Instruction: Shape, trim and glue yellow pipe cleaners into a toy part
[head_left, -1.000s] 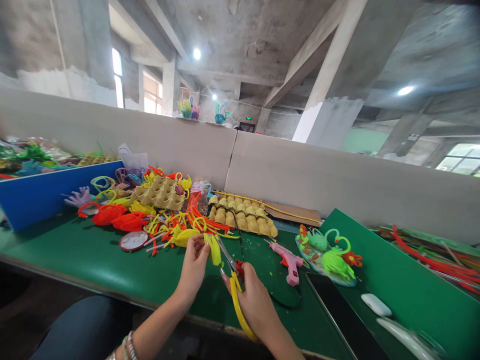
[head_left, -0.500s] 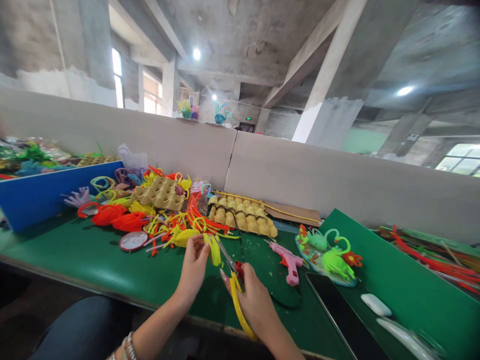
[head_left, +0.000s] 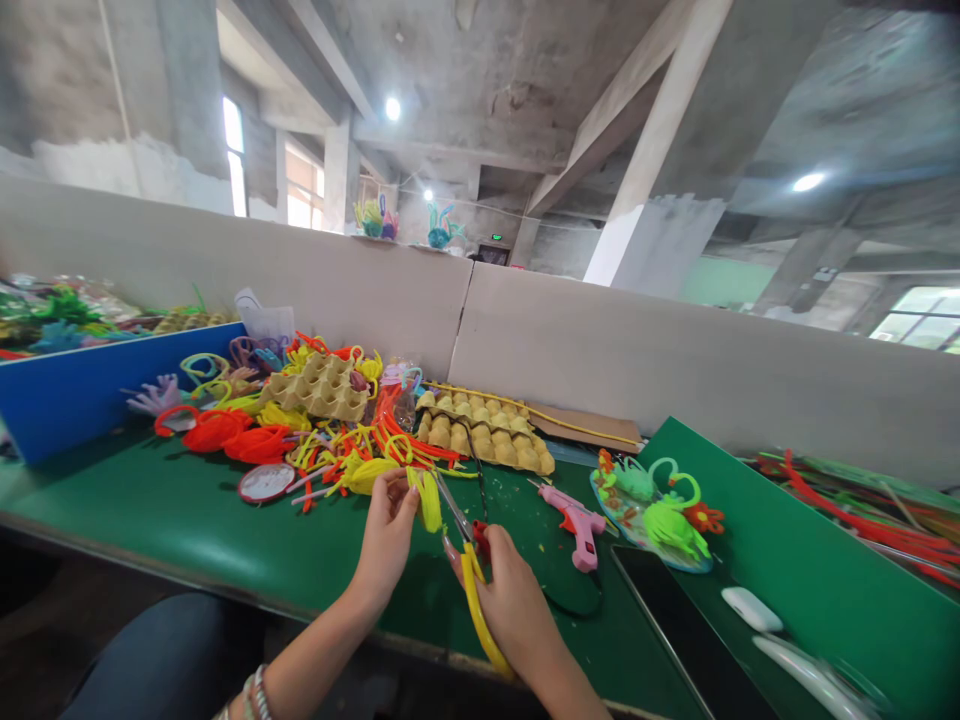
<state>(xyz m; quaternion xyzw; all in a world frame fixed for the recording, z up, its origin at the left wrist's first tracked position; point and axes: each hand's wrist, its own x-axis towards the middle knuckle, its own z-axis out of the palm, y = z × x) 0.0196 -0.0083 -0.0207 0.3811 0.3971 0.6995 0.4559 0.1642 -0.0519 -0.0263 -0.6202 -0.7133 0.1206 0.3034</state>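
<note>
Nearest, right hand (head_left: 510, 600) curled around the handles of yellow scissors (head_left: 469, 560), blades pointing up and left toward the tuft. Just left, left hand (head_left: 386, 535) with fingers drawn together, pinching a yellow tuft (head_left: 429, 498) of fuzzy pipe-cleaner strands, held just above the green desk (head_left: 150, 515). Right of the hands, a pink glue gun (head_left: 576, 518) lying flat. Farther back, a heap of red and yellow pipe cleaners (head_left: 337, 445) and two egg cartons (head_left: 484, 435).
</note>
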